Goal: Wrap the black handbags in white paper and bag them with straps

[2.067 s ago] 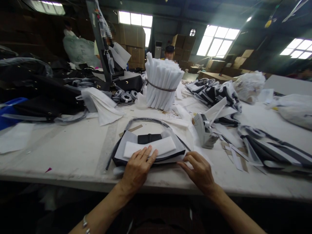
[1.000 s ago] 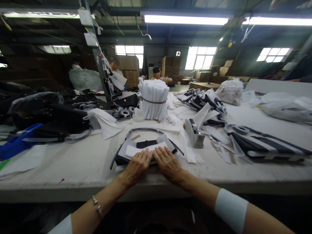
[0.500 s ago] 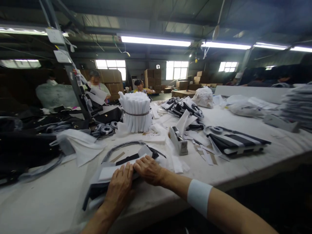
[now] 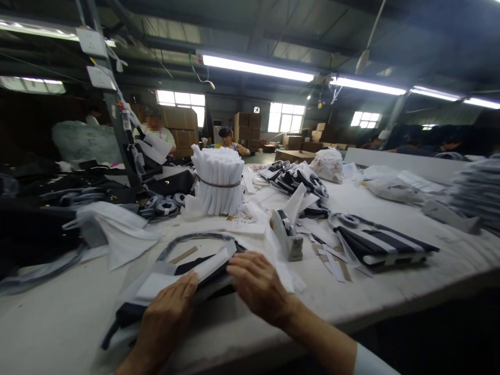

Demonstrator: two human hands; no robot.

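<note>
A black bag (image 4: 224, 289) lies on the table in front of me, with white foam sheet (image 4: 156, 286) and a folded strip over its upper side. Its wrapped handle (image 4: 187, 237) loops out behind it. My left hand (image 4: 167, 312) holds the bag's near edge, fingers together over the white sheet and thumb hidden. At the bag's right end is my right hand (image 4: 260, 286), its fingers stretched out and touching the end of the white strip; its thumb is hidden. Right of the hands stands a tape dispenser (image 4: 287, 237).
Behind the bag stands a banded bundle of white foam rolls (image 4: 221, 182). Another black bag with white strips (image 4: 386, 242) lies at the right, near paper scraps (image 4: 332, 260). Dark bags (image 4: 39, 224) crowd the left beside a metal post (image 4: 113, 109). Co-workers (image 4: 154, 127) are farther back.
The bag has turned and shifted left and nearer. My left hand has moved left with it. The right hand's fingers have straightened from a grip and moved slightly right.
</note>
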